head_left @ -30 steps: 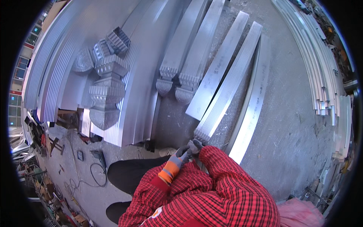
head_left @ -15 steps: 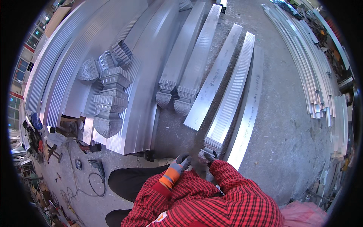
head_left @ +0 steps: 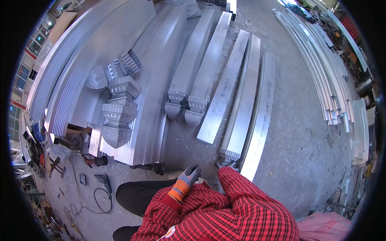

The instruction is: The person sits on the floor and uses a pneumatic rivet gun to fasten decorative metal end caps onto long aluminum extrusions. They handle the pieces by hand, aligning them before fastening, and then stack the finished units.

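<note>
My right hand (head_left: 219, 165), in a dark glove, grips the near end of a long silver column (head_left: 244, 108), at its ridged ornamental end cap (head_left: 230, 155). The sleeve hides most of that hand. My left hand (head_left: 190, 175), in a grey and orange glove, hovers left of the cap, apart from it. Its fingers are curled in; whether something small sits in them does not show. A flat silver panel (head_left: 223, 90) lies left of the column, another panel (head_left: 261, 120) right of it. Both bear handwriting.
Two capped columns (head_left: 201, 76) lie further left. Beside them, several loose carved caps (head_left: 116, 134) rest on a stack of fluted profiles (head_left: 80, 68). A corded drill (head_left: 105, 182) lies on the floor at lower left. Long thin profiles (head_left: 317, 68) line the right side.
The middle column has rolled about its length: its fluted face was up, now a smooth face is. My right hand moved with its cap. The left hand has hardly moved.
</note>
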### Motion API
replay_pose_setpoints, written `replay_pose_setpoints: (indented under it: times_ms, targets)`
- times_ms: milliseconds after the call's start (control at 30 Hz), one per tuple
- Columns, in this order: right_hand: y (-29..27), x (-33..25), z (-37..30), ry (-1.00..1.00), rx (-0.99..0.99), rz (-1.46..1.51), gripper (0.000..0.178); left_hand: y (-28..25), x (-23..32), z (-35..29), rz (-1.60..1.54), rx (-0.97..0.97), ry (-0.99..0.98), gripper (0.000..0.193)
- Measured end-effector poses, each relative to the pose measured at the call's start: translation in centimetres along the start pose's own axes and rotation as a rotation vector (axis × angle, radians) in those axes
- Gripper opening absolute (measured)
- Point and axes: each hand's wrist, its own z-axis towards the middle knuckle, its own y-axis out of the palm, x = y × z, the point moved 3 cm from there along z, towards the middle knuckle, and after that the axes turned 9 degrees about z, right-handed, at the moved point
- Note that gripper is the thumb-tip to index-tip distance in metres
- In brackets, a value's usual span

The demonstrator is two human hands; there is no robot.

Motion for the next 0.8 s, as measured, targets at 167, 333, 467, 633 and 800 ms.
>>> replay_pose_setpoints:
  times_ms: [167, 333, 467, 633, 800]
  targets:
    - [0.9, -0.3, 0.0, -0.006, -0.017, 0.003, 0.048, -0.7, -0.9, 0.4, -0.037, -0.033, -0.008, 0.048]
    - [0.2, 0.1, -0.2, 0.008, -0.051, 0.046, 0.046, -0.9, -1.0, 0.4, -0.051, -0.026, -0.023, 0.048]
    - [-1.6, -0.1, -0.4, 0.022, -0.137, 0.141, 0.044, 0.5, 1.5, -1.7, -0.008, -0.015, 0.016, 0.048]
    - [-2.1, -0.9, -0.4, -0.026, -0.369, 0.437, 0.041, 3.2, 4.7, -3.2, 0.097, 0.059, 0.098, 0.047]
    - [6.3, -3.9, -6.9, 0.004, -0.516, 0.667, 0.053, 1.7, 4.2, -3.7, 0.085, 0.062, 0.087, 0.048]
